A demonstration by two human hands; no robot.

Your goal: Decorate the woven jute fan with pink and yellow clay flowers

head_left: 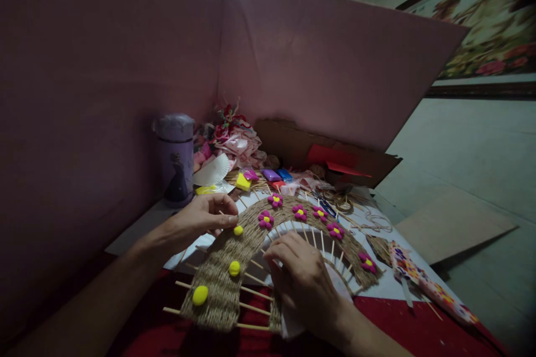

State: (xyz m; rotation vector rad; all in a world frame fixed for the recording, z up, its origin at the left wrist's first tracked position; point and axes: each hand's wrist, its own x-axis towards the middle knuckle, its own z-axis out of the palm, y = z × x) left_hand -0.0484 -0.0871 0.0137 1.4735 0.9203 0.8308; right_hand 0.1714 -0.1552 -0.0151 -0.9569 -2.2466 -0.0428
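A woven twine fan [218, 273] with wooden sticks threaded through it arches across the work surface. My left hand [209, 215] pinches its upper left edge, the thumb close to a small yellow clay ball [238, 230]. Two more yellow balls, one in the middle [234, 268] and a larger one [200, 295], sit lower on the weave. Several magenta clay flowers with yellow centres, one of them a flower [266, 220] left of the top, dot the rest. My right hand [301, 268] is closed over the inner sticks; its fingertips are hidden.
Clay packets, including a yellow one [243, 181] and a purple one [271, 175], lie behind the fan. A lilac bottle [173, 159] stands back left. Scissors [328, 207] and a flower-patterned object [412, 268] are to the right. Red cloth [402, 323] covers the front.
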